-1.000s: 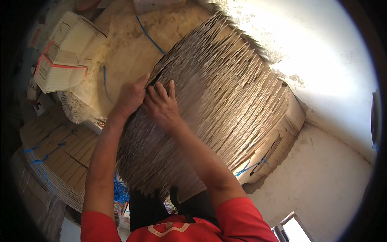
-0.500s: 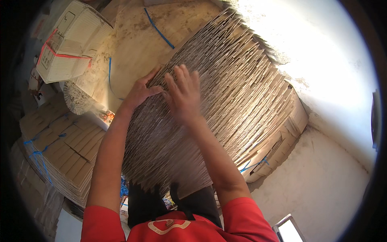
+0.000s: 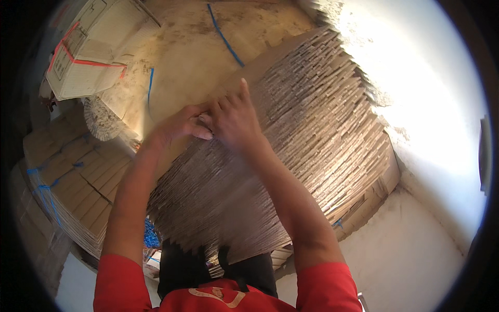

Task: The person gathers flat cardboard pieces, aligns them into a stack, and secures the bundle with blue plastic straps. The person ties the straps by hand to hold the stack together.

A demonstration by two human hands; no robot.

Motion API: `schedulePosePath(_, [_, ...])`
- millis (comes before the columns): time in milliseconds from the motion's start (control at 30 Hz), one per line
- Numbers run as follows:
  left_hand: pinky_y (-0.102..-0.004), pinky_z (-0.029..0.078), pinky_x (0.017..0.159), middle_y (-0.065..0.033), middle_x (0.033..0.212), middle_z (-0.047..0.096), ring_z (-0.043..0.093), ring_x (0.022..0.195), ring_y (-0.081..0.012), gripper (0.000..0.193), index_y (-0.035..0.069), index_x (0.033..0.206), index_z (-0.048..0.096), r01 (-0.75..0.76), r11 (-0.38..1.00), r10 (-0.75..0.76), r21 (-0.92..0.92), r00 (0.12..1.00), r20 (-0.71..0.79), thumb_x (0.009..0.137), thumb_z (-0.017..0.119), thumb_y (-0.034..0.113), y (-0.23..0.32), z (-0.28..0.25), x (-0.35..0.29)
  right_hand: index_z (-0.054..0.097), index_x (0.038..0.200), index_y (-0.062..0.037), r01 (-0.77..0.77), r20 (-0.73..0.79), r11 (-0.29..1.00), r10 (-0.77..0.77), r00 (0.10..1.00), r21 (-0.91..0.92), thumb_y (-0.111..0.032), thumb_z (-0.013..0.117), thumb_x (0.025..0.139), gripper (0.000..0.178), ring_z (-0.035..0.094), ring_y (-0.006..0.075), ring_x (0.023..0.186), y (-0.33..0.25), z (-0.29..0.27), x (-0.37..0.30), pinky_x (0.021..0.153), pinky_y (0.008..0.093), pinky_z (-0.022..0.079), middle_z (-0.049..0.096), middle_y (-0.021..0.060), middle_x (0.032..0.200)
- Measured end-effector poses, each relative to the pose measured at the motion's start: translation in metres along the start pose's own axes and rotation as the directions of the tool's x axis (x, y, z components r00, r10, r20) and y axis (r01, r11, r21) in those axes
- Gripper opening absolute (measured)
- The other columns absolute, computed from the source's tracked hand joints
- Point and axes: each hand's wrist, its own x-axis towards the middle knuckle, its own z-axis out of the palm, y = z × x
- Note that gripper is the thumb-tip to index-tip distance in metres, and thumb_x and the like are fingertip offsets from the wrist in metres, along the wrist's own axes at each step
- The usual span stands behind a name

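A thick stack of brown cardboard sheets (image 3: pixel 306 125) stands before me, its many cut edges facing up in slanting rows. At its upper left edge my left hand (image 3: pixel 188 124) is closed, with the thumb on the sheet edges and the other fingers partly hidden behind the outer board. My right hand (image 3: pixel 234 117) is beside it, touching or nearly touching it. Its fingers curl over the same edge while one finger points away from me. What lies under the curled fingers is mostly hidden.
Beyond the stack is a tan, stained surface with blue straps (image 3: pixel 226 36). A white carton (image 3: pixel 86 49) with red tape stands far left. Blue-tied flattened cardboard (image 3: pixel 78 171) lies at left. A pale wall (image 3: pixel 431 93) rises close on the right.
My right hand has come against the left, its spread fingers now curled at the edge. The sheet edges lean differently, and more of the outer board shows on the far left side.
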Motion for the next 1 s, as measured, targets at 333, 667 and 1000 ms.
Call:
schedulePosePath(333, [-0.0352,0.050,0.086,-0.0107,0.117,0.064,0.062,0.104,-0.0260,0.057,0.013,0.132,0.055,0.010,0.713,0.273,0.701,0.917,-0.290,0.077,0.068,0.005,-0.016,-0.072,0.129,0.067,0.074,-0.0034,0.070,-0.031,0.996,-0.072,0.997,-0.051,-0.030,0.059,0.087,0.031,0.054,0.0243,0.082,-0.002,-0.010,0.010,0.092,0.0408,0.036,0.060,0.0089,0.070])
schedulePosePath(667, [-0.0447,0.045,0.085,-0.0126,0.109,0.060,0.058,0.099,-0.0342,0.015,0.009,0.099,0.056,0.023,0.460,0.452,0.888,0.854,-0.256,0.085,0.051,0.010,-0.063,-0.078,0.182,0.066,0.075,-0.0020,0.068,-0.021,0.997,-0.068,0.997,-0.019,-0.028,0.063,0.083,0.028,0.053,0.0251,0.083,0.001,-0.008,0.010,0.094,0.0420,0.036,0.060,0.0094,0.072])
schedulePosePath(1000, [-0.0415,0.046,0.076,-0.0118,0.085,0.065,0.062,0.085,-0.0288,0.014,0.006,0.092,0.061,0.258,0.198,0.425,0.945,0.847,-0.320,0.082,0.053,0.009,-0.055,-0.113,0.144,0.065,0.071,-0.0017,0.072,-0.081,0.997,-0.070,0.994,0.023,-0.028,0.064,0.082,0.029,0.054,0.0245,0.081,0.000,-0.006,0.009,0.094,0.0415,0.036,0.059,0.0097,0.067])
